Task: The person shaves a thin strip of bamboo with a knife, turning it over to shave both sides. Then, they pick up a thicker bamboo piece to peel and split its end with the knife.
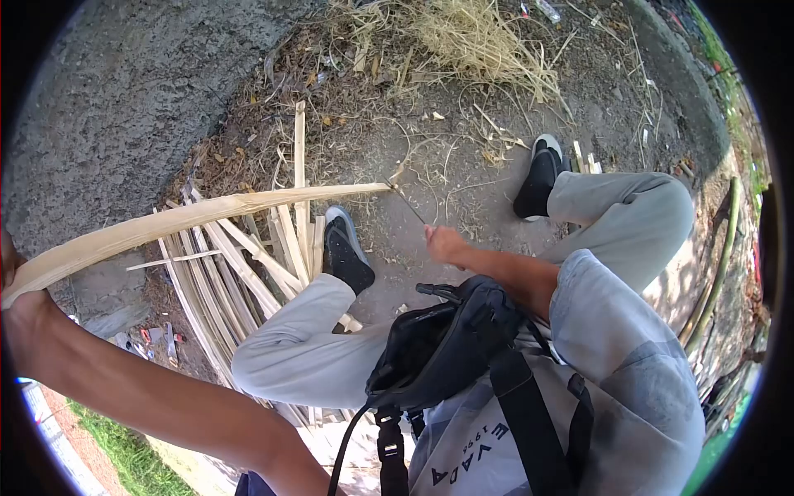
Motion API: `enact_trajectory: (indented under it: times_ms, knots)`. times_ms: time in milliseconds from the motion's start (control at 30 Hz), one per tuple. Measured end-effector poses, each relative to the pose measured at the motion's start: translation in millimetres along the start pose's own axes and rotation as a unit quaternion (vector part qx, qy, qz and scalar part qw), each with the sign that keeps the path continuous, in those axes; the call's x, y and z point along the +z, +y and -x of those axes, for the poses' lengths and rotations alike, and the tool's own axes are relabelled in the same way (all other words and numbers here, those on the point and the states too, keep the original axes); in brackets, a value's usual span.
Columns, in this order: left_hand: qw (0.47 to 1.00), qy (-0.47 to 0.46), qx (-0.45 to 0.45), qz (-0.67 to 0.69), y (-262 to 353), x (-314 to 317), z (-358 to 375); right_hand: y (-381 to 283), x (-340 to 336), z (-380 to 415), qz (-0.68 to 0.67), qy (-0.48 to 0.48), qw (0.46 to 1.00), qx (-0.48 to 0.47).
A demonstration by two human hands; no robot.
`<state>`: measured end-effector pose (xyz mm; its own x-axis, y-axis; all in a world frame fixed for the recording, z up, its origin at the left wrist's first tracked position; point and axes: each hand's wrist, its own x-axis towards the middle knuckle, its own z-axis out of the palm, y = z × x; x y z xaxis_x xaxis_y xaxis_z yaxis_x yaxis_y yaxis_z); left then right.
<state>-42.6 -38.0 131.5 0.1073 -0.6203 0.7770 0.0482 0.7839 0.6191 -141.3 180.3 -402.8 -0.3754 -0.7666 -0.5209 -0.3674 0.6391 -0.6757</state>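
Observation:
A long pale strip, by its look split bamboo (198,213), stretches from the left edge to the middle of the view, bowed slightly. My left hand (23,302), partly cut off by the view's edge, is wrapped round its near end. In my right hand (447,246) is a thin knife (411,204), its handle mostly hidden by the fingers. The blade's tip meets the strip's far end, where a small shaving curls up. Below the strip lies a pile of similar split strips (211,285), beside my left shoe (347,252).
Dry shavings (475,50) are heaped on the dirt ahead. A rough concrete slab (157,91) fills the upper left. My other shoe (539,178) is planted to the right. A black bag (438,347) hangs at my waist. Long poles (715,264) lie far right.

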Motion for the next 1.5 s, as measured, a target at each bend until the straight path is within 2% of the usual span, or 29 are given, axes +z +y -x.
enact_trajectory:
  times_ms: [67, 133, 233, 267, 300, 333, 400, 433, 467, 567, 667, 767, 833, 933, 967, 1000, 1067, 1133, 1200, 1267, 1300, 1333, 1367, 1433, 1467, 1500]
  knots:
    - [0.999, 0.026, 0.044, -0.014, 3, 15, 8, 18, 2, -19, 0.021, -0.016, 0.999, 0.021]
    - [0.995, 0.059, 0.071, -0.050, 3, 17, 18, 2, -9, -22, -0.038, -0.058, 0.994, 0.088]
    - [0.994, -0.095, -0.041, 0.045, 1, -4, -3, -3, -11, -17, -0.101, -0.103, 0.974, 0.173]
    - [0.994, -0.091, -0.039, 0.047, 3, -2, -1, 7, -3, -19, -0.116, -0.118, 0.966, 0.198]
    - [0.994, -0.089, -0.039, 0.047, 5, 1, 2, 21, -2, -28, -0.252, -0.175, 0.922, 0.236]
    - [0.994, -0.089, -0.038, 0.046, 7, 3, 4, 43, 1, -46, -0.383, -0.227, 0.854, 0.268]
    - [0.960, -0.217, -0.073, 0.159, -5, -22, -22, 44, -10, -52, -0.382, -0.237, 0.858, 0.248]
    - [0.932, -0.278, -0.086, 0.216, -7, -31, -32, 30, -26, -40, -0.250, -0.192, 0.928, 0.198]
    - [0.935, -0.270, -0.089, 0.212, -5, -31, -32, 14, -40, -28, -0.113, -0.140, 0.973, 0.144]
    - [0.944, -0.248, -0.101, 0.194, -4, -31, -28, -33, -31, 16, -0.054, -0.060, 0.996, 0.029]
    - [0.953, -0.233, -0.081, 0.173, -6, -39, -34, -46, -21, 28, -0.056, 0.018, 0.997, -0.058]
    - [0.969, -0.199, -0.063, 0.133, -12, -49, -46, -62, -42, 34, -0.066, 0.007, 0.995, -0.078]
    - [0.989, -0.117, -0.038, 0.087, -16, -51, -46, -38, -26, 20, -0.012, 0.011, 0.998, -0.061]
    - [0.982, -0.148, -0.051, 0.110, -13, -51, -41, 36, 9, 1, 0.066, -0.007, 0.998, 0.002]
    - [0.972, -0.180, -0.066, 0.136, -9, -47, -45, 34, 4, -5, 0.085, -0.007, 0.996, 0.030]
    - [0.960, -0.212, -0.087, 0.159, -7, -47, -46, 29, 6, -13, 0.038, -0.034, 0.997, 0.062]
    - [0.968, -0.198, -0.081, 0.133, -6, -49, -33, 2, -18, -6, -0.031, -0.106, 0.986, 0.125]
    - [0.988, -0.143, -0.009, 0.052, -8, -36, -22, 3, -14, 2, -0.025, -0.102, 0.986, 0.129]
    - [0.970, -0.192, -0.062, 0.134, -4, -38, -25, 1, -15, -3, -0.054, -0.104, 0.982, 0.147]
    - [0.954, -0.221, -0.107, 0.170, -1, -44, -29, 4, -13, -7, -0.116, -0.126, 0.967, 0.191]
    - [0.952, -0.223, -0.120, 0.171, -2, -49, -31, 13, -7, -17, -0.306, -0.178, 0.904, 0.240]
    - [0.950, -0.224, -0.132, 0.173, -2, -54, -31, 31, 6, -37, -0.481, -0.222, 0.801, 0.278]
    - [0.935, -0.248, -0.134, 0.216, -5, -58, -29, 31, 4, -44, -0.635, -0.257, 0.663, 0.303]
    - [0.897, -0.294, -0.141, 0.300, -9, -69, -24, 19, -15, -44, -0.648, -0.221, 0.668, 0.291]
    - [0.915, -0.240, -0.171, 0.275, -9, -84, -33, 8, -29, -40, -0.654, -0.203, 0.671, 0.285]
    - [0.904, -0.254, -0.175, 0.295, -7, -88, -30, 1, -41, -39, -0.631, -0.149, 0.710, 0.275]
